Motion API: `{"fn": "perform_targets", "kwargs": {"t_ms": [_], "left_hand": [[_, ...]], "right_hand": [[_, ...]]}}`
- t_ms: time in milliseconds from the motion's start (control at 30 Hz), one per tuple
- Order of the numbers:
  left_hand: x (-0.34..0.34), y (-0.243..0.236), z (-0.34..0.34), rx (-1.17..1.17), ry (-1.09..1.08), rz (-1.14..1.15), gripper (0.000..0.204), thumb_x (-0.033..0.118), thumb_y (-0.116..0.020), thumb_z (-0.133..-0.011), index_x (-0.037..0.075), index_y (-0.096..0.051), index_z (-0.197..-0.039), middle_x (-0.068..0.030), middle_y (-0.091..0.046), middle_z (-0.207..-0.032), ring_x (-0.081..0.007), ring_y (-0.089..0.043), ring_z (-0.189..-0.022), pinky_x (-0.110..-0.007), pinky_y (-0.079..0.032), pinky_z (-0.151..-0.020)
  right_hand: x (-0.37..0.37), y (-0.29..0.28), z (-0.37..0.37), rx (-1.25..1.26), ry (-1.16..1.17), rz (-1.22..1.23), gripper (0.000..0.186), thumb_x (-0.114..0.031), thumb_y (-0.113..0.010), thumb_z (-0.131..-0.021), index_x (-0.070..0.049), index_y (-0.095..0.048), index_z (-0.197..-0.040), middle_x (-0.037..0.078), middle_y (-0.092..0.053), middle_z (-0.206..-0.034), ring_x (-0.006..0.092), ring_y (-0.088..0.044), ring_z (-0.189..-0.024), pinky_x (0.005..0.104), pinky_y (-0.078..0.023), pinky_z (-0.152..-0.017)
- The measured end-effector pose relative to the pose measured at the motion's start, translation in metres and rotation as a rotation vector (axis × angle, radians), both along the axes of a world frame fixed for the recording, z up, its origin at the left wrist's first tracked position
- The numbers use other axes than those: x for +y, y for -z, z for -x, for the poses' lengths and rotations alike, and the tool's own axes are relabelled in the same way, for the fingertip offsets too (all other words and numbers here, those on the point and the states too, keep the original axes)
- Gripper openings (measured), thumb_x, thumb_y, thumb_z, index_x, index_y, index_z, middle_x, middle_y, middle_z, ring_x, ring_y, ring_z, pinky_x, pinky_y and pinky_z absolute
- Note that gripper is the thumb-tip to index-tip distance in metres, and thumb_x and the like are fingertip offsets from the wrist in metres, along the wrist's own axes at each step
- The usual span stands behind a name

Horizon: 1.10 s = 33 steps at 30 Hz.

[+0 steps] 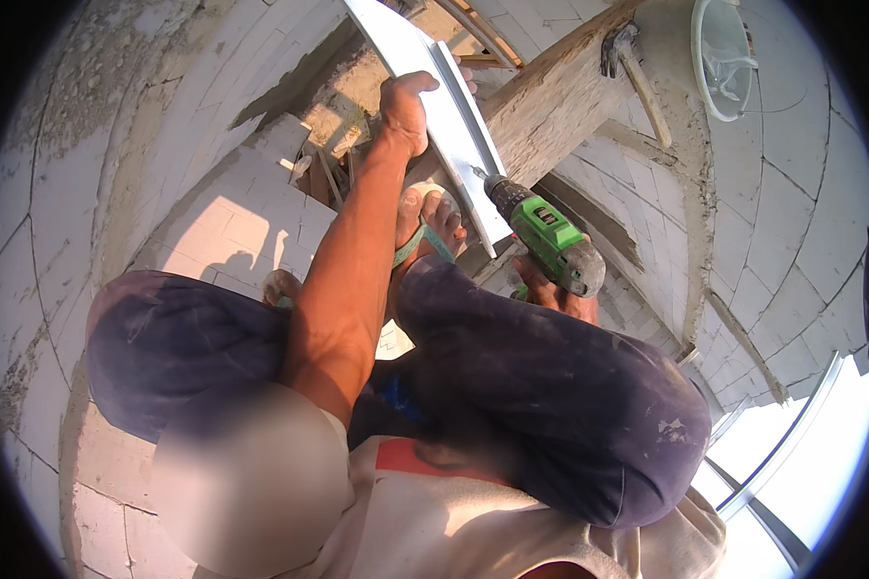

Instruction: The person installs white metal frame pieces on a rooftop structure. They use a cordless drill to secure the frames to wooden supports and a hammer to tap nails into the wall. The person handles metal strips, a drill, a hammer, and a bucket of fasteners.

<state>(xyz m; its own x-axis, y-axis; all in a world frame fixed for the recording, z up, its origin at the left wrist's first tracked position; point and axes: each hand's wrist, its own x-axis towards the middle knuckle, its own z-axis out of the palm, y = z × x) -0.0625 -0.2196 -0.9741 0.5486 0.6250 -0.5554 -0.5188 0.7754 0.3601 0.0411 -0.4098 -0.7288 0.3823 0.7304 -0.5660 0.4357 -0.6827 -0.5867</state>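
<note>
A long pale metal channel slants across the upper middle over a wooden beam. My left hand is wrapped round its left edge, thumb on top. Fingertips show past the far edge, probably from the same hand. In my right hand is a green cordless drill, gripped by its handle, which is mostly hidden behind my knee and the drill body. The drill bit points left and meets the channel's face near its lower end; whether it has entered the metal I cannot tell. My sandalled foot is beside the channel's lower part.
The thick wooden beam runs to the upper right. On the mortar ledge lies a hammer, close to a white bucket with clear plastic inside. Pale block walls rise on both sides. Wood scraps lie left of the beam.
</note>
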Motion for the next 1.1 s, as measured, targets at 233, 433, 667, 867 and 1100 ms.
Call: {"fn": "perform_targets", "kwargs": {"t_ms": [233,433,667,867,1100], "left_hand": [[0.001,0.003,0.002,0.011,0.003,-0.025,0.058,0.017,-0.054,-0.074,-0.007,-0.060,-0.126,-0.0228,-0.069,-0.109,-0.0376,-0.068,-0.101,-0.052,-0.057,-0.097],[0.001,-0.006,-0.002,0.001,0.036,-0.027,0.061,0.017,-0.052,-0.073,-0.008,-0.059,-0.129,-0.0229,-0.069,-0.110,-0.0379,-0.067,-0.104,-0.052,-0.056,-0.099],[-0.002,0.000,0.003,0.034,0.002,-0.026,0.062,0.017,-0.052,-0.072,-0.009,-0.058,-0.128,-0.0232,-0.068,-0.112,-0.0379,-0.067,-0.105,-0.053,-0.056,-0.100],[0.000,-0.003,0.000,0.001,0.021,-0.026,0.063,0.017,-0.053,-0.072,-0.008,-0.057,-0.129,-0.0233,-0.067,-0.112,-0.0377,-0.067,-0.105,-0.053,-0.056,-0.100],[0.000,-0.006,-0.001,0.014,0.033,-0.031,0.064,0.017,-0.052,-0.071,-0.009,-0.056,-0.130,-0.0234,-0.067,-0.112,-0.0374,-0.066,-0.105,-0.053,-0.056,-0.100]], "right_hand": [[-0.007,0.013,-0.015,-0.066,-0.375,-0.037,0.036,-0.021,-0.075,-0.094,-0.004,-0.061,-0.123,0.016,-0.066,-0.104,0.0318,-0.070,-0.098,0.0389,-0.053,-0.081],[-0.004,0.011,-0.017,0.065,-0.096,0.141,0.036,-0.022,-0.075,-0.093,-0.004,-0.061,-0.121,0.016,-0.066,-0.102,0.0326,-0.070,-0.097,0.0392,-0.053,-0.080],[-0.002,0.018,-0.027,0.131,-0.064,0.197,0.036,-0.023,-0.075,-0.092,-0.004,-0.060,-0.118,0.017,-0.067,-0.099,0.0335,-0.071,-0.095,0.0397,-0.053,-0.079],[0.001,0.013,-0.026,0.121,-0.031,0.234,0.036,-0.023,-0.076,-0.090,-0.004,-0.059,-0.116,0.017,-0.067,-0.096,0.0343,-0.071,-0.093,0.0401,-0.052,-0.078],[0.003,0.013,-0.026,0.129,-0.018,0.254,0.036,-0.024,-0.076,-0.089,-0.004,-0.059,-0.113,0.018,-0.068,-0.093,0.0353,-0.072,-0.091,0.0405,-0.052,-0.077]]}}
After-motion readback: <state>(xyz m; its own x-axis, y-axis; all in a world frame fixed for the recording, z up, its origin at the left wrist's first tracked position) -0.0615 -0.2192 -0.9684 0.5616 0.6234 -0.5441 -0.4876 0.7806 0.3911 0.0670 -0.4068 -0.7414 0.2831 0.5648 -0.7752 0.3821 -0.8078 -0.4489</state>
